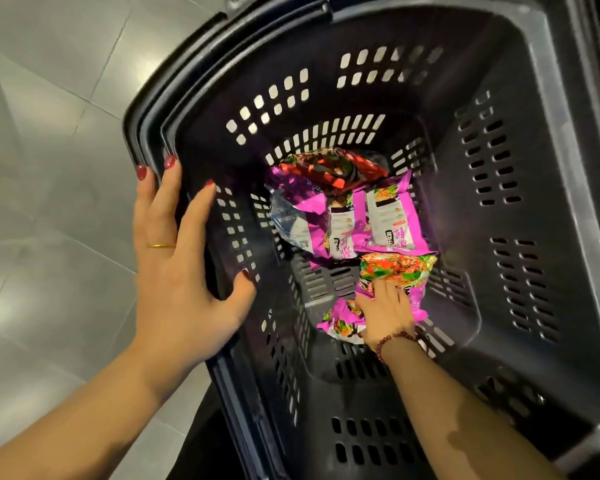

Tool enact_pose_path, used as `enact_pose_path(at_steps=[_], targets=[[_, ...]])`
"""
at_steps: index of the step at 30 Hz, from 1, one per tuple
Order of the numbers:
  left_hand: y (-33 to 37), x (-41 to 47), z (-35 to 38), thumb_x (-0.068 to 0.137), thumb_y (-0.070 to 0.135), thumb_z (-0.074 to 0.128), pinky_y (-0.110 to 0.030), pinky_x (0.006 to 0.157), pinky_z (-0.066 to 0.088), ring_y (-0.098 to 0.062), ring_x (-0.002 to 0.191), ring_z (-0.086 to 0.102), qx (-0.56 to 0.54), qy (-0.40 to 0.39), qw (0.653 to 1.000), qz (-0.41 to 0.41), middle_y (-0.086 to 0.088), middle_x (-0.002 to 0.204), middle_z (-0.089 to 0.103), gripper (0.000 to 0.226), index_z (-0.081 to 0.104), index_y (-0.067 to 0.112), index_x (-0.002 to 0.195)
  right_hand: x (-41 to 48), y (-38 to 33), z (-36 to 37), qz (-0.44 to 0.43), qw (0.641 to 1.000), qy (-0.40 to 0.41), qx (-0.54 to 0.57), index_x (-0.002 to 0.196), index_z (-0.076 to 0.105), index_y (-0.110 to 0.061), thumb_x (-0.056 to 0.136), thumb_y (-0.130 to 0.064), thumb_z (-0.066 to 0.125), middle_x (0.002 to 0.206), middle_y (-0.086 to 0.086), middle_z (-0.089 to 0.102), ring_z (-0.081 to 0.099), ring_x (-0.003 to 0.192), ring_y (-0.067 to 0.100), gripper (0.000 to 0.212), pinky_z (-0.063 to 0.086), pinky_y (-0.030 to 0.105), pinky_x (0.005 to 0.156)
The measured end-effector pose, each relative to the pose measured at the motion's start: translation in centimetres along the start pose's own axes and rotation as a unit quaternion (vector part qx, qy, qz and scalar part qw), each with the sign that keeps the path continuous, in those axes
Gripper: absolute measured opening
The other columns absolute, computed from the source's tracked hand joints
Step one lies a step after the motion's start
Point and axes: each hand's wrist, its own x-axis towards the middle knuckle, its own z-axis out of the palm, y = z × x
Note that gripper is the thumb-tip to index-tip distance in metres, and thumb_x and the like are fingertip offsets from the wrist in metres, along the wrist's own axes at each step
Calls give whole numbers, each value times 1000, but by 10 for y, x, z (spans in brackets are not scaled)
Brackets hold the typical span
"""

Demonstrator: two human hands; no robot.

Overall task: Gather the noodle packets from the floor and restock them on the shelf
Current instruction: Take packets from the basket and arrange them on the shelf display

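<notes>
A deep black plastic basket [520, 140] with slotted walls fills most of the view. Several pink and magenta noodle packets [388, 216] lie on its bottom, with a red packet [340, 168] at the far end. My right hand [385, 310] reaches down inside and its fingers close on the nearest pink packet [402, 271], which shows a colourful noodle picture. Another pink packet [340, 320] lies partly under that wrist. My left hand [177, 265] rests over the basket's left rim, fingers spread along the wall, thumb inside.
Grey tiled floor [49, 133] lies to the left of the basket. The basket's folded handle [274, 26] runs along its far left rim. A dark edge shows at the far right of the view.
</notes>
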Motion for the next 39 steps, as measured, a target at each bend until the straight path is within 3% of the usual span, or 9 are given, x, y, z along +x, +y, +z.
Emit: enact_pose_path(at_steps=[5,8,13,16,19,22,25,32,39], targets=[[2,-5,-2,73,37,63,-34,121,2,-32,148,-2,1,-14,1000,-10,-15,158,14,79,41,6,142,-12,0,0,-3,996,-54,68,131,39,-21,82,-5,58,127,7,54,49,118,29,55,42,38,96],[5,-5,-5,73,37,62,-27,120,-1,-29,148,-4,0,-27,999,-21,-12,159,12,79,39,7,143,-29,10,-15,89,971,22,219,121,40,-19,86,-21,67,109,4,62,58,98,26,44,49,35,81],[10,-4,-9,75,36,62,-32,120,-8,-27,148,-5,78,-55,995,-39,-11,161,8,81,34,7,145,-67,18,-91,140,707,104,685,101,54,-19,76,-13,81,92,-3,68,65,91,15,38,51,38,89],[26,-5,-14,82,34,65,-37,120,-8,-30,148,4,159,-109,981,36,-14,159,16,77,33,4,146,-90,17,-139,83,635,119,759,95,67,-14,77,-13,79,100,12,73,69,96,32,22,55,51,87],[60,-7,-8,86,39,65,-22,119,6,-13,144,23,-33,-193,979,51,8,153,31,70,35,21,146,-107,9,-180,30,547,128,827,103,67,-12,81,-1,72,102,7,74,71,96,26,26,57,45,84],[99,4,-5,80,53,67,-29,111,36,0,133,38,-381,-237,881,-152,19,142,43,66,36,45,138,-117,-2,-198,-12,558,140,818,109,65,-18,78,-11,77,110,8,71,66,106,27,34,53,47,92],[110,19,2,78,36,75,-35,98,50,-13,115,61,-512,-214,796,-243,6,123,63,65,44,30,135,-122,-9,-196,-61,596,103,794,117,62,-33,73,-8,69,126,-1,63,57,120,15,51,50,33,97],[80,21,39,84,6,70,-45,84,56,-32,95,69,-525,-161,730,-408,-18,106,70,33,60,7,116,-117,-3,-150,-32,506,-5,862,122,59,-17,82,-5,57,117,3,69,62,114,14,42,50,27,91],[69,4,77,84,16,72,-32,60,57,-24,75,72,-510,-117,667,-530,-13,97,73,34,61,13,116,-63,32,-57,305,410,48,858,121,59,-7,93,0,56,109,10,66,61,105,25,29,50,29,86]])
